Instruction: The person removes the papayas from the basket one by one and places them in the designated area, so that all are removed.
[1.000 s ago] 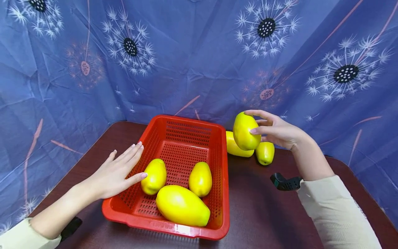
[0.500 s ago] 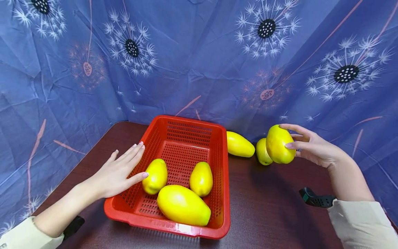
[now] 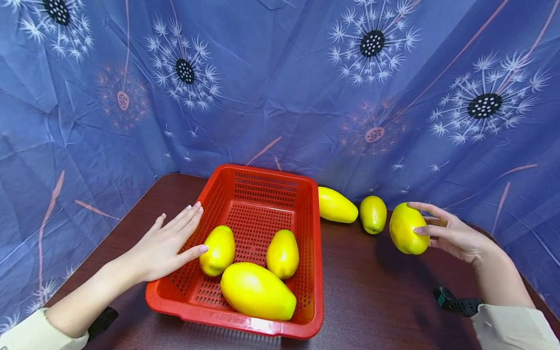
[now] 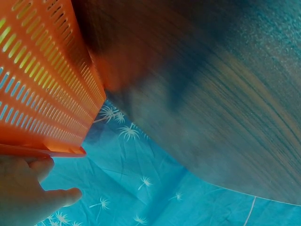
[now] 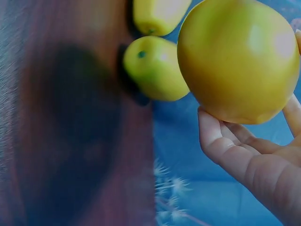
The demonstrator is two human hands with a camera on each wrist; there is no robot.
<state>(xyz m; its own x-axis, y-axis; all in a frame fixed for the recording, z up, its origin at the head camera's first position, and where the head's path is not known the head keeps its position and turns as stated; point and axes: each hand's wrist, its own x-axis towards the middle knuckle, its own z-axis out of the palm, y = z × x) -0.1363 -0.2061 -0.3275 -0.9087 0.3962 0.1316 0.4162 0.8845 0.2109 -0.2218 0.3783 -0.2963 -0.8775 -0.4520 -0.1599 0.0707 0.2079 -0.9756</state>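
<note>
Meanwhile, the right hand (image 3: 455, 236) fingers curl around an upright yellow fruit (image 3: 408, 228) just above the worktop (image 3: 376, 287), right of the red basket (image 3: 316, 272), which the flat left hand (image 3: 164, 245) steadies.

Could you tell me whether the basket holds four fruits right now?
No, the red basket holds three yellow fruits; the right hand holds another beside it.

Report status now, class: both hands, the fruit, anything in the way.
Left hand flat on the red basket rim. Right hand holds a yellow fruit above the table, right of the basket. Two fruits lie between; three in basket.
</note>
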